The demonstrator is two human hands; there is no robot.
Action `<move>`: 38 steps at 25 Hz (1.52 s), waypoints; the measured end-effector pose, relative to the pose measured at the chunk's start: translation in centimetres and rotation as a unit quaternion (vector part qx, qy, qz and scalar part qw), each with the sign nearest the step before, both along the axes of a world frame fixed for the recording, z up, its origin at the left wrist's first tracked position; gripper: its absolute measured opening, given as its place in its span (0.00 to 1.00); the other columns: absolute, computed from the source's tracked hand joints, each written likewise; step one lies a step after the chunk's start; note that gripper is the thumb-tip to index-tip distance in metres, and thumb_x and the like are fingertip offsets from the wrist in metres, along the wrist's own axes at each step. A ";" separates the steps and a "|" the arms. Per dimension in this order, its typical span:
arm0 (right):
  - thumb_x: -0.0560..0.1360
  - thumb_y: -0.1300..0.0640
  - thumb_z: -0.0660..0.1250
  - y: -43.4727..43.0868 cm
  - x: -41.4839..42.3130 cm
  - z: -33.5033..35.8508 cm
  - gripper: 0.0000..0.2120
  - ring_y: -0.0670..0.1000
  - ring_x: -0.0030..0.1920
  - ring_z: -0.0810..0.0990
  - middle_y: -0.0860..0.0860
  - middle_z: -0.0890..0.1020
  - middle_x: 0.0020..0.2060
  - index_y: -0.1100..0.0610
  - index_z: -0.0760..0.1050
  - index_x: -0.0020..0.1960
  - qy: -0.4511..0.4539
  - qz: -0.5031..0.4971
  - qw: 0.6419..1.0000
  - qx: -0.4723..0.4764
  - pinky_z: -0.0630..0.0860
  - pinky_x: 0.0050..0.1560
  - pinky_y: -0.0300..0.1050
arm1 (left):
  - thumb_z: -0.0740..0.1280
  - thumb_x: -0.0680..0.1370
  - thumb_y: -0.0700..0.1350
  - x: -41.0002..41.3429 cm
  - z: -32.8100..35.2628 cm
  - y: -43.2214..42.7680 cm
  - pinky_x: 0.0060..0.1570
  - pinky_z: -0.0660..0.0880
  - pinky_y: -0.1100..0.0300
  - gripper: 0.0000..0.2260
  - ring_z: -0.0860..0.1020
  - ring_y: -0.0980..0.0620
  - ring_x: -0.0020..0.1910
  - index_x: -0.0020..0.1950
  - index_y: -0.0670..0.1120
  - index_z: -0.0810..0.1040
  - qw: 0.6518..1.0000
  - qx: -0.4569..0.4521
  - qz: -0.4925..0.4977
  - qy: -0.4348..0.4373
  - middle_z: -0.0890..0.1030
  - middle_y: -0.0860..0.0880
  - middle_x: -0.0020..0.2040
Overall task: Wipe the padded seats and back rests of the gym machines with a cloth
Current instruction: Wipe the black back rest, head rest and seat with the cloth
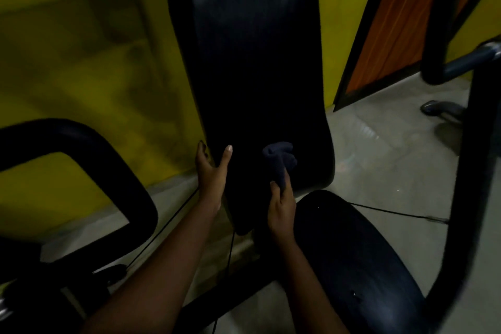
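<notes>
entry: wiping of the back rest, lower section.

handling note (judgement): the cloth [280, 161] was bunched into a narrow wad, so little of it met the pad. it would probably have served better spread flat under the palm and drawn in long overlapping passes from the top of the pad down to its lower edge. the left-hand brace was worth keeping, so the pad did not rock. the side edges likely needed a pass too. the seat pad looked unattended and would follow.

position and state:
- cloth: dark, lying against the lower face of the back rest [254, 62].
- right hand [282, 209]: closed round the cloth's tail from below.
- left hand [212, 171]: clasped over the back rest's left edge, thumb on the front face, fingers round the side.
- the hands were apart, with a strip of pad between them.

count:
- back rest, black, padded, upright: one.
- seat pad [360, 257], black, oval, below and right of the back rest, untouched: one.
- cloth: one.
- hands: two.
- curved black frame tubes: two, the left tube [89, 141] and the right tube [471, 171].
- thin cables [162, 228]: three runs visible.
- orange door panel [393, 22]: one.
</notes>
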State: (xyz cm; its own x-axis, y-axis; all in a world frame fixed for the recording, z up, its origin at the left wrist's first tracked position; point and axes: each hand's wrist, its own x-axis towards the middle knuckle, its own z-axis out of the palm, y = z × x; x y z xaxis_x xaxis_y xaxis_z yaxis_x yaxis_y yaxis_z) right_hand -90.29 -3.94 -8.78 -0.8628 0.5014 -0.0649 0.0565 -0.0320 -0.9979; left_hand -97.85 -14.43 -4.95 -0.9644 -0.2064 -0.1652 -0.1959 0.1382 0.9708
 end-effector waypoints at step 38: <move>0.68 0.46 0.57 5.0 -22.8 23.4 0.24 0.53 0.60 0.66 0.54 0.75 0.60 0.48 0.69 0.63 0.246 -0.071 0.770 0.584 0.71 0.58 0.57 | 0.62 0.78 0.53 -10.2 21.1 1.2 0.64 0.65 0.57 0.30 0.60 0.47 0.73 0.76 0.48 0.55 0.976 -0.116 -0.012 0.184 0.55 0.47 0.76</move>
State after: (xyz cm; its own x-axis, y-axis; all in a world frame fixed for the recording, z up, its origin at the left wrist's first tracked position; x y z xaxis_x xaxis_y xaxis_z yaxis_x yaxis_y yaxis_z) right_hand -113.11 1.09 14.62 -0.5703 0.0619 0.8191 -0.2583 0.9331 -0.2503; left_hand -108.08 -13.21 16.13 -0.9545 -0.1748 0.2414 0.1657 0.3623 0.9172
